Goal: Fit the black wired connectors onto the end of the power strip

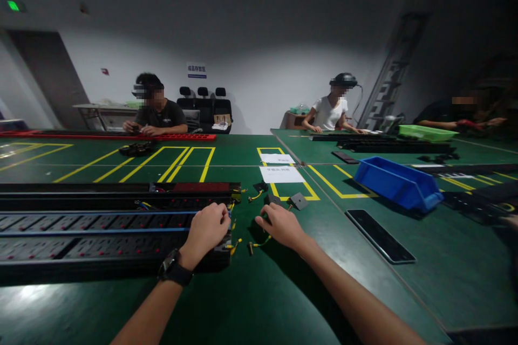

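In the head view, holds left hand (208,226) over the right end of the near-left blue-edged strip (133,222), fingers curled; right hand (281,225) just right, near a dark square plate (298,201), fingers bent; cannot tell whether either pinches anything. Looks stiff, long, fairly heavy; best gripped by its side rails, sparing fragile yellow-green wires (256,195). Reads "成品存放区" on the far wall sign (197,69); blurs on the white sheet (282,174).

A green sign (13,6) glowed above a dark door (48,81); three black seats (202,105) with headrests (203,90) stood by the grey wall (254,81), left of a ladder (394,70)
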Tool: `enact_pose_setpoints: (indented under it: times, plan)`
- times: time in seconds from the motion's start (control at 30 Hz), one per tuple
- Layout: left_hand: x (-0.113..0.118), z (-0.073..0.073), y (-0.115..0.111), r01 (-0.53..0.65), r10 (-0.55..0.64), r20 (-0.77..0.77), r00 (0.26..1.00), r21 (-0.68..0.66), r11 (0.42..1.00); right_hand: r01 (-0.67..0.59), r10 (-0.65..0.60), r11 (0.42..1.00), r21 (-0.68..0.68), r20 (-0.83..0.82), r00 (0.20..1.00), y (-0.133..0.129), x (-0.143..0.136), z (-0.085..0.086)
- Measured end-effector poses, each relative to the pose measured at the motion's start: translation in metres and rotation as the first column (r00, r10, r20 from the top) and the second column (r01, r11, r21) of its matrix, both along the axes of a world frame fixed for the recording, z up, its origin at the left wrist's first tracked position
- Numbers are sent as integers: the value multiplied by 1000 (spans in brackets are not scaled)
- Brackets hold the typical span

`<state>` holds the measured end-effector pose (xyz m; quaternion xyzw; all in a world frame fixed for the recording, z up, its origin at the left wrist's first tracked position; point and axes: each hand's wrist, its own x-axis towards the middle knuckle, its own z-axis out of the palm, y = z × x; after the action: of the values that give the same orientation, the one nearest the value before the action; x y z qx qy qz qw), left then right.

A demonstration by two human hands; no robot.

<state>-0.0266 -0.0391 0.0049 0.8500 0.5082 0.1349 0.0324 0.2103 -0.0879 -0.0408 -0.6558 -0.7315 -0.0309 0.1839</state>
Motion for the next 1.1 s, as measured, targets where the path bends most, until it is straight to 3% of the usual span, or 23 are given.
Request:
enact_pose_setpoints:
  times: [0.43, 0.83, 0.9, 0.97, 1.1]
  plan:
    - [0, -1, 0, -1, 1, -6, 1000, 15, 1000, -46, 50, 998, -47, 75, 996, -7, -11, 5]
    - [2, 13, 7, 8, -9, -16, 1000, -62, 998, -32, 32, 999, -7, -13, 999, -1, -3, -9]
    - [2, 16, 14, 55, -54, 35, 998, -41, 998, -54, 59, 997, 49, -105, 993, 2, -4, -10]
    - [3, 20, 24, 173, -170, 97, 981, -19, 985, -93, 124, 986, 140, -231, 965, 6, -9, -8]
    - [11, 24, 42, 455, -425, 225, 877, -105, 884, -152, 264, 950, 274, -437, 860, 23, -26, -1]
